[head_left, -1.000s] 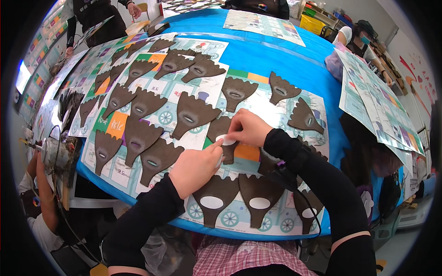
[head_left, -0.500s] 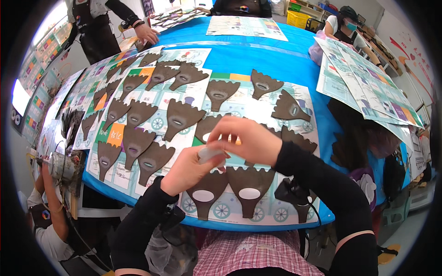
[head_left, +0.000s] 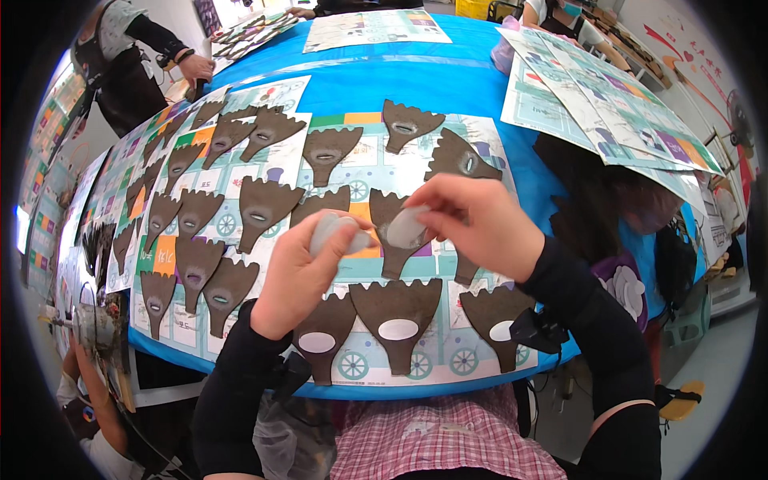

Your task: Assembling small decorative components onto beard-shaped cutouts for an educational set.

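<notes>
My left hand [head_left: 290,274] is closed on a small stack of whitish oval pieces [head_left: 342,237], pinched under the thumb. Between the fingertips of my right hand [head_left: 490,227] is a single whitish oval piece [head_left: 408,227]. That piece hangs over a dark brown fan-shaped cutout [head_left: 392,265] with a jagged top edge and a narrow stem. Nearest me lie similar cutouts [head_left: 398,300] bearing white ovals [head_left: 398,330]. Farther cutouts [head_left: 267,200] show a narrow slit-like opening in the middle instead. Whether the held oval touches the cutout, I cannot tell.
Printed sheets [head_left: 346,364] lie under the cutouts on a blue-covered table [head_left: 352,88]. More sheets [head_left: 608,104] overlap at the right, beside dark material. A purple container [head_left: 640,314] with whitish ovals sits by my right arm. Other people [head_left: 132,64] work around the table.
My hands have moved apart. The right hand has drawn one oval away from the stack in the left hand and holds it over a cutout. The whole view has shifted slightly.
</notes>
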A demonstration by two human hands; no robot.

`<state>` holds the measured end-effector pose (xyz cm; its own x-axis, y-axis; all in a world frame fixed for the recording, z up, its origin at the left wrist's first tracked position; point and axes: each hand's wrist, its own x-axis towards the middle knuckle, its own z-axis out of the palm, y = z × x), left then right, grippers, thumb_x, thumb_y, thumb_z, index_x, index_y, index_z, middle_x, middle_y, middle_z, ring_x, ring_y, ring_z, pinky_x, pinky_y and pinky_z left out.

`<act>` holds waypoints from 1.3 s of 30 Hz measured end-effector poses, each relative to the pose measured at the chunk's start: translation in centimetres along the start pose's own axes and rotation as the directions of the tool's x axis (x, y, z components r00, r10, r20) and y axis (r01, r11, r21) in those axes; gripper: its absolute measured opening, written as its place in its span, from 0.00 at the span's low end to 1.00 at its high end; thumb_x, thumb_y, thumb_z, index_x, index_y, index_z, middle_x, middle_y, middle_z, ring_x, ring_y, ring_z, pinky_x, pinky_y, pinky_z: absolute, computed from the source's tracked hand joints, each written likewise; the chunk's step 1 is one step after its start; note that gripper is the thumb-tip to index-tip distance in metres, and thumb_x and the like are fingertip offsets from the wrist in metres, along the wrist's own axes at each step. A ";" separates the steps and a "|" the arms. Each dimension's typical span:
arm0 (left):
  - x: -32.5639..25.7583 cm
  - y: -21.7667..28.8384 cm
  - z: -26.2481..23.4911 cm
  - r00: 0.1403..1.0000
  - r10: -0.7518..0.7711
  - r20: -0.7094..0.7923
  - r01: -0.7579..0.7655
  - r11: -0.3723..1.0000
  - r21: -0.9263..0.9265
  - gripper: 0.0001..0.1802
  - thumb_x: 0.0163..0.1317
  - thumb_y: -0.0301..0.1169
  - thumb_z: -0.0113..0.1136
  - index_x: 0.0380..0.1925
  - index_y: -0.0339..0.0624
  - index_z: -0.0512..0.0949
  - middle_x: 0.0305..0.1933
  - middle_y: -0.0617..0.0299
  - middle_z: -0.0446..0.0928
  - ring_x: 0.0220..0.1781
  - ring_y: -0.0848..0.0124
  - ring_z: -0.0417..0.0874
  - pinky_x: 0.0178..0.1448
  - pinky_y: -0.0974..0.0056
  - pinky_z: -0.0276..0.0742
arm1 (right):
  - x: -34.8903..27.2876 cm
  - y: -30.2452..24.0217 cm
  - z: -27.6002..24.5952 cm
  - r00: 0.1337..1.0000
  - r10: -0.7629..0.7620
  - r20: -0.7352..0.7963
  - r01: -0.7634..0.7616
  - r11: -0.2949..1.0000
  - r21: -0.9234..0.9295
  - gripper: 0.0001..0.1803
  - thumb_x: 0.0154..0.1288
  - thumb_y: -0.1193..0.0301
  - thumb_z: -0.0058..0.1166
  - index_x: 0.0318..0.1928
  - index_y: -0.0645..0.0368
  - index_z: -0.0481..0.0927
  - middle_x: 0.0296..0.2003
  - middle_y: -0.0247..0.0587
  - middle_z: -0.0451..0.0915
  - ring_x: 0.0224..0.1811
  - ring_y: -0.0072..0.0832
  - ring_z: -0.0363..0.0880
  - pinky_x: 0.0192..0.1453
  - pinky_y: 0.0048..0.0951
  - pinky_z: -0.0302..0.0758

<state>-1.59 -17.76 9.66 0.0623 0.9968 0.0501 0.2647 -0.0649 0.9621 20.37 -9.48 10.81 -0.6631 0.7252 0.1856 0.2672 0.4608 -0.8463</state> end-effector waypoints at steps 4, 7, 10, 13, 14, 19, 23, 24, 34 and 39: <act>-0.6 -3.4 0.7 0.991 -0.035 0.129 -0.051 0.796 0.604 0.12 0.66 0.32 0.52 0.42 0.37 0.78 0.37 0.51 0.82 0.39 0.54 0.83 0.43 0.59 0.76 | 0.0 3.7 -0.1 0.903 0.430 0.024 -0.406 0.832 0.379 0.06 0.69 0.74 0.52 0.37 0.65 0.74 0.33 0.37 0.81 0.31 0.18 0.79 0.35 0.20 0.76; -1.6 -4.3 2.6 0.976 0.082 0.202 -0.170 0.864 0.473 0.13 0.66 0.37 0.54 0.42 0.39 0.77 0.32 0.47 0.79 0.35 0.50 0.81 0.38 0.52 0.74 | -0.6 6.7 0.3 0.961 0.271 -0.057 -0.266 0.960 0.084 0.08 0.68 0.71 0.53 0.37 0.64 0.75 0.31 0.33 0.79 0.29 0.15 0.75 0.33 0.19 0.72; -1.8 -3.9 2.9 0.961 0.033 0.275 -0.136 0.921 0.365 0.14 0.66 0.36 0.54 0.44 0.38 0.76 0.35 0.50 0.81 0.35 0.53 0.81 0.39 0.55 0.76 | -0.3 7.1 0.6 0.950 0.311 -0.031 -0.308 0.949 0.068 0.08 0.68 0.70 0.55 0.38 0.64 0.77 0.28 0.30 0.77 0.28 0.14 0.72 0.33 0.19 0.70; -1.2 -2.8 2.7 0.955 0.043 0.294 -0.185 0.861 0.473 0.13 0.67 0.33 0.52 0.48 0.42 0.76 0.46 0.57 0.81 0.40 0.58 0.83 0.42 0.61 0.78 | -0.2 7.7 0.7 0.929 0.369 0.008 -0.366 0.918 0.150 0.09 0.66 0.69 0.56 0.37 0.64 0.79 0.29 0.32 0.76 0.29 0.18 0.73 0.34 0.22 0.71; -1.3 -3.3 2.6 0.957 0.040 0.287 -0.178 0.865 0.470 0.13 0.67 0.33 0.52 0.48 0.42 0.76 0.46 0.57 0.81 0.40 0.58 0.83 0.42 0.61 0.78 | 0.0 7.9 0.9 0.932 0.362 0.019 -0.359 0.916 0.182 0.10 0.64 0.68 0.57 0.36 0.64 0.80 0.31 0.36 0.77 0.30 0.22 0.75 0.35 0.26 0.72; -1.3 -4.6 2.5 0.918 0.047 0.393 -0.268 0.804 0.531 0.18 0.67 0.34 0.52 0.56 0.46 0.72 0.42 0.59 0.82 0.37 0.59 0.83 0.40 0.61 0.78 | 0.0 9.1 1.5 0.973 0.229 0.011 -0.224 0.958 -0.179 0.12 0.62 0.64 0.59 0.33 0.61 0.82 0.36 0.42 0.72 0.37 0.31 0.73 0.42 0.31 0.72; -1.3 -4.6 2.3 0.920 0.007 0.393 -0.241 0.799 0.551 0.20 0.67 0.35 0.52 0.59 0.48 0.71 0.41 0.59 0.82 0.35 0.58 0.83 0.39 0.60 0.78 | 0.7 9.4 1.8 0.978 0.201 0.060 -0.180 0.952 -0.249 0.12 0.60 0.63 0.60 0.29 0.61 0.83 0.38 0.45 0.72 0.43 0.37 0.72 0.48 0.35 0.71; -1.2 -4.6 2.3 0.919 0.001 0.395 -0.235 0.806 0.543 0.21 0.68 0.36 0.52 0.60 0.48 0.71 0.41 0.58 0.82 0.35 0.58 0.83 0.38 0.60 0.78 | 0.8 9.4 1.7 0.977 0.203 0.061 -0.183 0.951 -0.249 0.12 0.60 0.63 0.60 0.29 0.61 0.83 0.38 0.45 0.72 0.43 0.37 0.72 0.48 0.35 0.71; -1.1 -4.7 2.3 0.925 0.028 0.379 -0.231 0.833 0.503 0.20 0.67 0.35 0.52 0.59 0.49 0.71 0.41 0.59 0.82 0.34 0.58 0.83 0.37 0.59 0.78 | 0.8 9.7 1.8 0.979 0.189 0.078 -0.157 0.939 -0.305 0.11 0.61 0.65 0.60 0.31 0.61 0.82 0.39 0.42 0.71 0.43 0.34 0.70 0.47 0.31 0.69; 0.0 -4.4 2.1 0.909 0.122 0.398 -0.346 0.753 0.559 0.12 0.66 0.34 0.54 0.47 0.46 0.74 0.50 0.63 0.80 0.31 0.58 0.83 0.34 0.60 0.78 | 0.7 9.8 2.1 0.981 0.185 0.051 -0.162 0.940 -0.300 0.10 0.60 0.66 0.61 0.29 0.61 0.81 0.38 0.41 0.71 0.43 0.34 0.70 0.46 0.31 0.70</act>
<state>-0.76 -17.53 4.88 0.4724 0.8796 0.0563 0.7158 -0.4201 0.5578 21.08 -5.52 1.56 -0.6372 0.7707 -0.0002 0.5679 0.4693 -0.6762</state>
